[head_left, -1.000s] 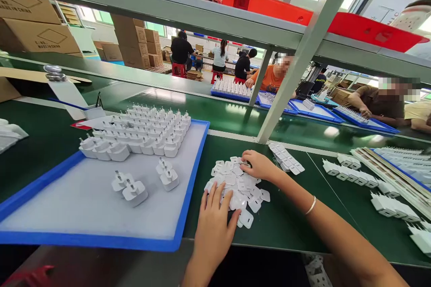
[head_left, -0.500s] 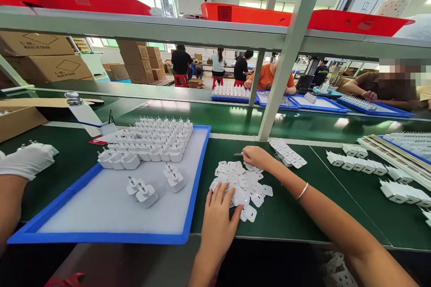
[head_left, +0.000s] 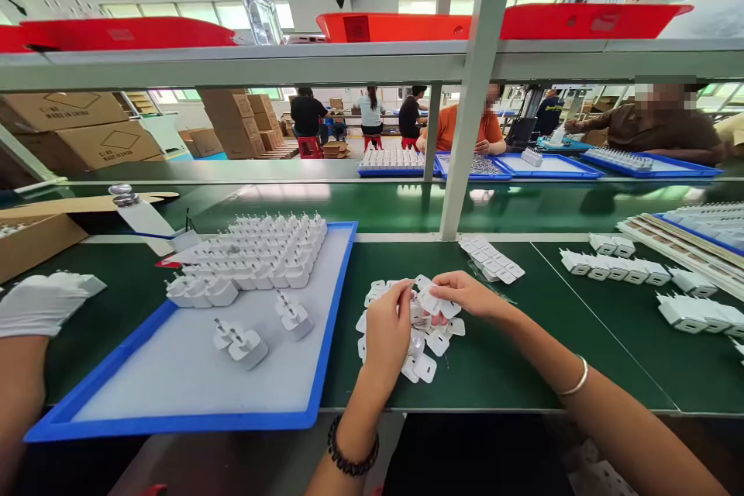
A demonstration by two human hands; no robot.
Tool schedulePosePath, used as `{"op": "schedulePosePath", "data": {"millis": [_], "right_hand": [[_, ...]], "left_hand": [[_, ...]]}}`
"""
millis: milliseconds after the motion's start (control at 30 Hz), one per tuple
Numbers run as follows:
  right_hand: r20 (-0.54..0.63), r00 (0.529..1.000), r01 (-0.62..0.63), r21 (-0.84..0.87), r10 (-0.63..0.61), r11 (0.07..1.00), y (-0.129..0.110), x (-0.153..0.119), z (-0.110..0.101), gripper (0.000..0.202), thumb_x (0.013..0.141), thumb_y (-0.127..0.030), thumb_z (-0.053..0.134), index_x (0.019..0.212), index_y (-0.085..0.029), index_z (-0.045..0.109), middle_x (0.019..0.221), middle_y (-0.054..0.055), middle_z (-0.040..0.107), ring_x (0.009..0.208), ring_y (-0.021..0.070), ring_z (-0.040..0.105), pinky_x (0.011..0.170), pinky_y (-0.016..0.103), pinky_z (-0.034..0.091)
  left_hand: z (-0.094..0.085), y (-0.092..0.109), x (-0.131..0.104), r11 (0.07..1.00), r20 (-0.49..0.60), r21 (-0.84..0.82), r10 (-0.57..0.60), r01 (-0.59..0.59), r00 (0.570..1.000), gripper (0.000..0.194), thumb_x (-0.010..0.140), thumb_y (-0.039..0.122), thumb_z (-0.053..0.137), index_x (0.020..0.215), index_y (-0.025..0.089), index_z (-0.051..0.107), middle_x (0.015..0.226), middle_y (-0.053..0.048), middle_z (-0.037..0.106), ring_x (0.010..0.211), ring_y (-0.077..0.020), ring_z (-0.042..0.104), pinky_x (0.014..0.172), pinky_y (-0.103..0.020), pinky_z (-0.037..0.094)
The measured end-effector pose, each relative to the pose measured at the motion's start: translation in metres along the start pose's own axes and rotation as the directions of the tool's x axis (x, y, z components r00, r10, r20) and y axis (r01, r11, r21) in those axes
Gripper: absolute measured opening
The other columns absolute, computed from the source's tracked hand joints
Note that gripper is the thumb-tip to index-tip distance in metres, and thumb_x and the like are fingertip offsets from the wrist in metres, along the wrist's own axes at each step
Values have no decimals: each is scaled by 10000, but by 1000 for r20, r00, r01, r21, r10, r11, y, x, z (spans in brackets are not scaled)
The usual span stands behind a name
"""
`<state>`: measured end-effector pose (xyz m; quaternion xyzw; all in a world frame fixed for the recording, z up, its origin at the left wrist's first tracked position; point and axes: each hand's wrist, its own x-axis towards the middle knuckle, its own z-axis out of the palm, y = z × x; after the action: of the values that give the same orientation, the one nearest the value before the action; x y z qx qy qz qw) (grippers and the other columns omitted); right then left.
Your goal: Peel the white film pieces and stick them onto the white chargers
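Over a loose heap of thin white square plates (head_left: pixel 426 368), my two hands meet close together. My right hand (head_left: pixel 468 293) pinches one white square plate (head_left: pixel 428 301) with rounded corners, raised above the heap. My left hand (head_left: pixel 388 329) is closed in a pinch at the left edge of that plate; what its fingertips grip is hidden. Left of my hands lies a blue-rimmed tray (head_left: pixel 332 341) with rows of white plug adapters (head_left: pixel 261 256) standing prongs up. Nearer in the tray stand a few separate adapters (head_left: pixel 247 347).
At far left is a co-worker's white-gloved hand (head_left: pixel 43 302) by an adapter. Behind my right hand lies a sheet of white square pieces (head_left: pixel 491 259). More white adapters (head_left: pixel 616 270) stand at right. A shelf post (head_left: pixel 459 170) rises behind the bench; people sit beyond.
My left hand has lifted from the heap's near edge to a pinch beside my right hand. My right hand, which held a thin metal tool, now holds a white plate. The view has shifted slightly.
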<state>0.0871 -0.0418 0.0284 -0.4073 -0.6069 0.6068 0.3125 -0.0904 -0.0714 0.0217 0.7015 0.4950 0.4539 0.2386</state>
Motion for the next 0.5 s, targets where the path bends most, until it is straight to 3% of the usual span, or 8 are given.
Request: {"op": "schedulePosePath", "data": {"millis": [67, 167, 267, 367, 500], "right_hand": [[-54, 999, -1, 90, 6, 996, 5, 3, 3, 423, 734, -582, 667, 801, -167, 615, 700, 44, 710, 643, 208, 691, 579, 312, 539], [-130, 992, 16, 205, 11, 979, 11, 5, 10, 408, 713, -569, 696, 716, -173, 598, 612, 1, 656, 576, 162, 636, 550, 272, 509], [-152, 988, 25, 301, 22, 953, 10, 1, 15, 383, 715, -534, 712, 698, -168, 602, 590, -32, 606, 526, 104, 562, 518, 224, 475], [-72, 997, -10, 376, 40, 927, 2, -6, 14, 324, 711, -456, 742, 768, -152, 648, 683, -7, 641, 624, 110, 605, 635, 241, 532], [85, 995, -81, 375, 53, 923, -5, -14, 10, 323, 615, -257, 826, 881, -134, 688, 804, 29, 686, 780, 156, 676, 875, 339, 543]], "left_hand": [[7, -2, -4, 996, 3, 85, 35, -35, 999, 330, 945, 203, 412, 1166, 188, 657, 1128, -102, 720, 1016, -257, 688, 870, -390, 543], [17, -4, -10, 957, 117, 262, 95, -123, 989, 413, 953, 187, 365, 1326, 148, 540, 1323, -139, 610, 1179, -289, 614, 936, -438, 531], [22, -4, -11, 931, 207, 316, 118, -181, 971, 455, 981, 262, 366, 1401, 107, 446, 1429, -160, 505, 1292, -286, 522, 1012, -437, 497], [21, -4, -9, 929, 231, 322, 110, -183, 967, 439, 986, 273, 370, 1389, 125, 463, 1424, -157, 511, 1269, -289, 544, 981, -442, 522], [15, -5, -7, 962, 198, 250, 61, -111, 978, 400, 984, 243, 365, 1340, 166, 531, 1368, -132, 574, 1221, -272, 583, 970, -427, 522]]}}
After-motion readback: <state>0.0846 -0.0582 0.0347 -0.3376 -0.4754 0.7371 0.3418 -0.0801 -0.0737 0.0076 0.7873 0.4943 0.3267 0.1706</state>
